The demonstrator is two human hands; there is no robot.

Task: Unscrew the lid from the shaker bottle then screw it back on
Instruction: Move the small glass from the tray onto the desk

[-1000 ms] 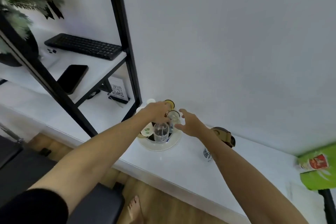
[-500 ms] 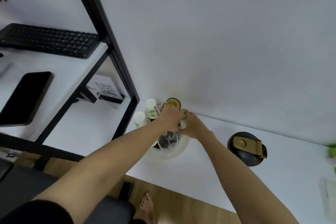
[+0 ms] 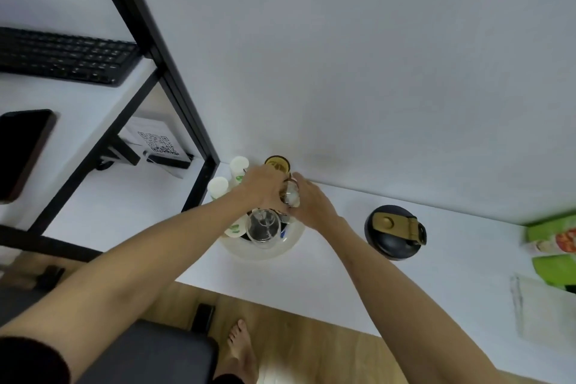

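The shaker bottle [image 3: 394, 232], black with a gold flip lid, stands upright on the white table, right of both hands and untouched. My left hand [image 3: 265, 188] and my right hand [image 3: 308, 206] meet over the back of a round white tray [image 3: 265, 254]. Both are closed around a small clear glass [image 3: 291, 195] between them. Most of that glass is hidden by my fingers.
A tall clear glass [image 3: 263, 224] stands in the tray. White cups [image 3: 238, 165] and an amber glass [image 3: 277, 164] stand by the wall. A black shelf frame [image 3: 199, 146] holds a keyboard [image 3: 62, 56] and phone [image 3: 21, 150]. Green packets [image 3: 551, 246] lie far right.
The view has swung right and closer. My hands went from reaching apart to closing together around the small glass above the tray. The shaker bottle has not moved.
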